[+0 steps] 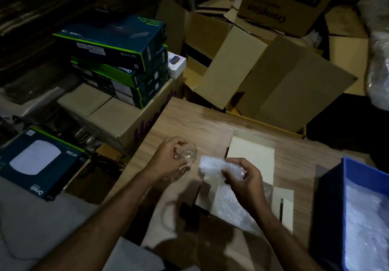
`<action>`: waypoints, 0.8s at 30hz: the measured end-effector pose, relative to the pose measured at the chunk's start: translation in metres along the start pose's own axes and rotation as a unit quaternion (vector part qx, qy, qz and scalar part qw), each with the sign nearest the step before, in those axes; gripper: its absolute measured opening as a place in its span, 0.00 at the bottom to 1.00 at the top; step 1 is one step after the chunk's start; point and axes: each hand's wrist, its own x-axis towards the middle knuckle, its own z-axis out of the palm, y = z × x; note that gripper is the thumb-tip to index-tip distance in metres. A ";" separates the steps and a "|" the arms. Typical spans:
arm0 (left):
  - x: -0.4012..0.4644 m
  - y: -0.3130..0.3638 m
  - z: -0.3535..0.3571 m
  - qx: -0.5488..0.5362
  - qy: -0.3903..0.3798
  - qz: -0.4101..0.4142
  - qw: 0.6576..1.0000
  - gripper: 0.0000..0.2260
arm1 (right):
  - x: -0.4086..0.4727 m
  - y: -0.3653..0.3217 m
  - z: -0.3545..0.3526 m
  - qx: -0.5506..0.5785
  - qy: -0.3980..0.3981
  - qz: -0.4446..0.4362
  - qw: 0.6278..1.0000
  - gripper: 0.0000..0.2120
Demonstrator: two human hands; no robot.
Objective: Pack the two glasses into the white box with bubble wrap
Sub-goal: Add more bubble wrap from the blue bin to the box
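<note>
1. The person stands at a wooden table (189,119), both forearms reaching in from the near edge under dim light.
2. The left hand (168,159) grasps a clear glass (188,155), fingers curled round its body, holding it above the table's left part with the rim tilted up and to the right.
3. The right hand (242,178) pinches a piece of bubble wrap (212,166) between thumb and fingers; the sheet sticks out to the left, toward the glass, just beside it but not touching that I can see.
4. The white box (250,153) lies open on the table directly beneath and beyond the right hand, its lid flap lying flat on the far side.
5. More bubble wrap (229,205) sits in the near part of the box, under the right wrist. Whether a second glass is wrapped in it I cannot tell.
6. A blue bin (330,188) stands at the right of the table, with pale plastic wrap inside.
7. To the far left, a stack of dark product boxes (117,60) with green edges rests on a brown carton (109,121).
8. Another dark box (40,161) showing a white device lies at the near left.
9. Beyond the table, open cardboard cartons (263,70) fill the floor.
</note>
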 end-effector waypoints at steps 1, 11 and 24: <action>0.012 -0.007 0.001 0.063 -0.006 0.001 0.998 0.32 | 0.003 0.002 0.000 -0.003 0.009 0.000 1.000 0.09; 0.059 -0.025 0.028 0.218 -0.063 -0.010 0.974 0.37 | 0.017 0.003 0.005 0.007 0.060 0.037 0.997 0.08; 0.025 0.051 0.024 0.078 -0.004 0.165 0.983 0.36 | 0.015 -0.056 -0.021 -0.104 0.059 -0.099 0.988 0.10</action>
